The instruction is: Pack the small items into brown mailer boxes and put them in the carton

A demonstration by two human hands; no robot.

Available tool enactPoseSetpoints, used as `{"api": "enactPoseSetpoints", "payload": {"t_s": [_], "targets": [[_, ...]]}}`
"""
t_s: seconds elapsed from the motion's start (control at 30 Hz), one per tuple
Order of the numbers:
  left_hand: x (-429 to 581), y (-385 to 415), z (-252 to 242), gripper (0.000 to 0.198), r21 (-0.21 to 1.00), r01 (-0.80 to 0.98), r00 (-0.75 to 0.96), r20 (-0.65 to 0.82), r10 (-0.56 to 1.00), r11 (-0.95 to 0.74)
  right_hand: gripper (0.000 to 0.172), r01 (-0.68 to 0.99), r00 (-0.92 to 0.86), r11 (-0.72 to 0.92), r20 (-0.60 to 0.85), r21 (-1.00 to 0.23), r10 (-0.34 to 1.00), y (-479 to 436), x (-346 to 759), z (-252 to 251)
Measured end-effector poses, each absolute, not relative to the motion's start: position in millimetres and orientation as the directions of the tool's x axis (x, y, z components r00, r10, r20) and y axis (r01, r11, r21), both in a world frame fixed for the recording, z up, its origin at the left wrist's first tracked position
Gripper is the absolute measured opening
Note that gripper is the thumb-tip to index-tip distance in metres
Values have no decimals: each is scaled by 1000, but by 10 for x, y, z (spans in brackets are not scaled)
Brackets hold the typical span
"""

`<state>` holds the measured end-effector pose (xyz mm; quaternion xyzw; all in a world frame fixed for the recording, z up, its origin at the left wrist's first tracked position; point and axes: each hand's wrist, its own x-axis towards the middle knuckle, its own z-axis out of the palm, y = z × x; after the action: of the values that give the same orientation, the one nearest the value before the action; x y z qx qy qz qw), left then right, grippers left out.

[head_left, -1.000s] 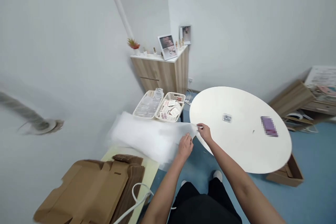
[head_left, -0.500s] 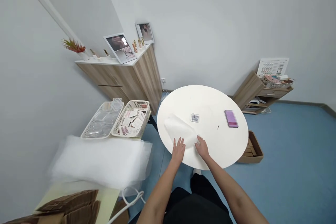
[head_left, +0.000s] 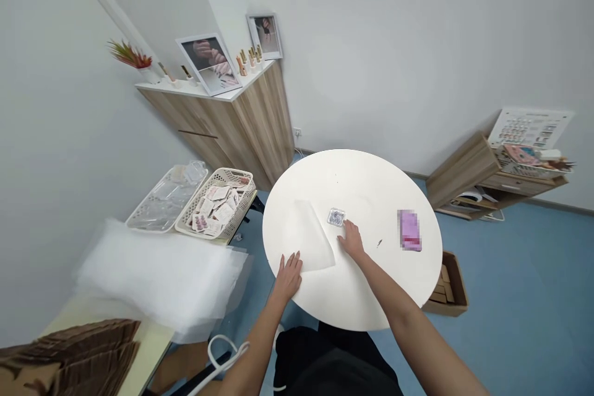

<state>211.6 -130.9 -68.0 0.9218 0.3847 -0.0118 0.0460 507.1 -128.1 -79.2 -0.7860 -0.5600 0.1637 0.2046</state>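
Nearby, a basket (head_left: 234, 174) holds nail packets (head_left: 216, 210); left fingers (head_left: 293, 263) and right fingers (head_left: 346, 230) lie open

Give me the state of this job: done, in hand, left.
Done, by the look of it: one translucent sheet lies flat on the white round table. In hand: the right hand touches the table beside a small clear case, the left hand rests at the table's edge near the sheet. Left: the pile of translucent sheets, the basket of packets and the flattened cardboard lie off the table.
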Motion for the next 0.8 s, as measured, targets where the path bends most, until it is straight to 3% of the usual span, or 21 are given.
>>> {"api": "enactPoseSetpoints", "payload": {"t_s": [0.23, 0.47, 0.63, 0.8], "targets": [[2250, -1375, -639, 48, 77, 777, 628, -30, 777, -625, 78, 904, 109, -127, -67, -409, 992, -721, 5320, -841], [2182, -1360, -700, 51, 80, 771, 634, -5, 773, -632, 54, 932, 110, -98, 16, -348, 994, -682, 5371, -793], [2085, -1331, -681, 47, 53, 743, 669, -21, 743, -668, 51, 895, 100, -25, 144, -445, 985, -757, 5170, -534], [1927, -1333, -650, 46, 56, 734, 679, -33, 733, -677, 57, 856, -85, 158, 167, -493, 982, -933, 4634, -377]]}}
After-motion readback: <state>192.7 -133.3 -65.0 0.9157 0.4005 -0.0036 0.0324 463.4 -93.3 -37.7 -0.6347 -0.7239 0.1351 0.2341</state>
